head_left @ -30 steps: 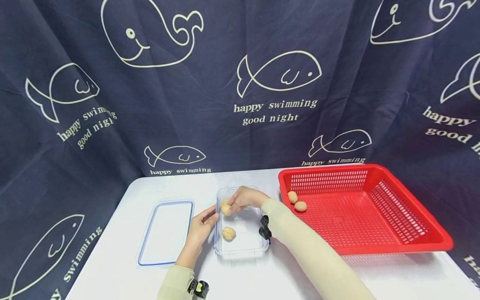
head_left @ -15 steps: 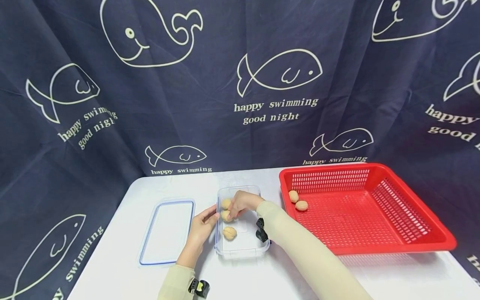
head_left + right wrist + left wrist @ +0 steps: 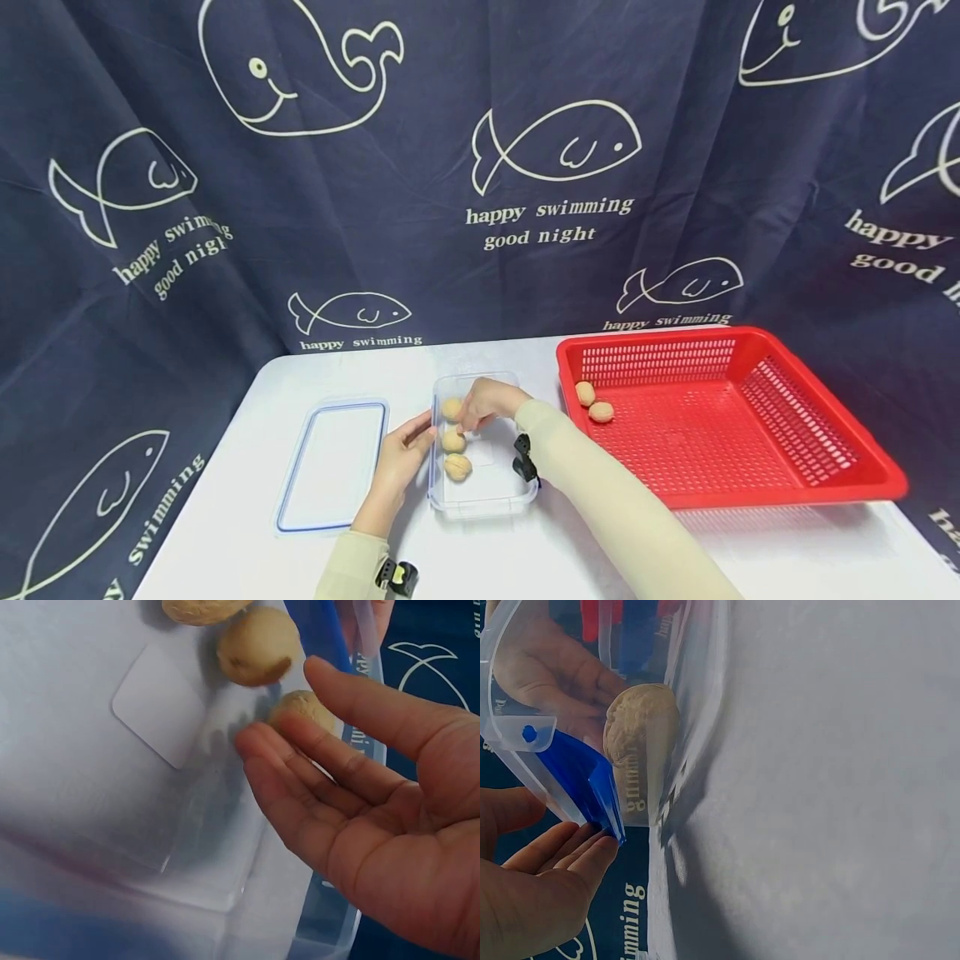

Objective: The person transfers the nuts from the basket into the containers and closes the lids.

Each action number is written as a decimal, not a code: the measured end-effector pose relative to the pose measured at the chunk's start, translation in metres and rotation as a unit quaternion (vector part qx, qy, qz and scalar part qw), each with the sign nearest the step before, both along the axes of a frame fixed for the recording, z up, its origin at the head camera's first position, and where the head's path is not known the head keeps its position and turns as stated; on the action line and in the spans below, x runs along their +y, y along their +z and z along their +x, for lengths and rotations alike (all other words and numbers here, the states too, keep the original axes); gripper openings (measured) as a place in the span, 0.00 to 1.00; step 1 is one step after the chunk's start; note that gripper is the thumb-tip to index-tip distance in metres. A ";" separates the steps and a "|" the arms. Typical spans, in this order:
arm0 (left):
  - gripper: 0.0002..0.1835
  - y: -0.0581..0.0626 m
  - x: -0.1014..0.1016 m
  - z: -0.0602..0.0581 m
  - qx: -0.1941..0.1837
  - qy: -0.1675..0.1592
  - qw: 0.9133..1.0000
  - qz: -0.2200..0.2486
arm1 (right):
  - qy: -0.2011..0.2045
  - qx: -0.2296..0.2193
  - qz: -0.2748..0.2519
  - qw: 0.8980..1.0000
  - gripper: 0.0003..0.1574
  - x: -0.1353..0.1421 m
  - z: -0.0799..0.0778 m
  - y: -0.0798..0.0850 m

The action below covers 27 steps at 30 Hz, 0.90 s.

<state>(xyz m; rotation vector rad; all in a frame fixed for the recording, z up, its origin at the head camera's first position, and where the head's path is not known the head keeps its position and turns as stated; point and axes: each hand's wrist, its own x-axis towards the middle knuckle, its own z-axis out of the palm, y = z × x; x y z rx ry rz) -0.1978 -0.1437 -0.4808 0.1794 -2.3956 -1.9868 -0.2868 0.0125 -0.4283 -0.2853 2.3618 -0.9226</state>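
Observation:
A clear plastic food container stands mid-table, with three walnuts lined up along its left side: a far walnut, a middle walnut and a near walnut. My right hand reaches inside from the right. In the right wrist view its loosely bent fingers hold nothing, thumb and fingertips right by the far walnut; the middle walnut lies free. My left hand stays at the left wall, extended fingertips touching the blue locking flap.
A lid with a blue seal lies flat on the table's left. To the right, a red plastic basket holds two walnuts in its left corner. A dark printed curtain hangs behind the table.
The middle walnut has moved toward the near walnut inside the container, and my right hand has let go of it. My left hand and the lid stay put.

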 end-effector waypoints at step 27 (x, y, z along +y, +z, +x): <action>0.20 0.002 0.002 0.002 0.002 0.008 1.000 0.007 | 0.070 0.106 -0.153 0.980 0.18 0.040 -0.003 0.065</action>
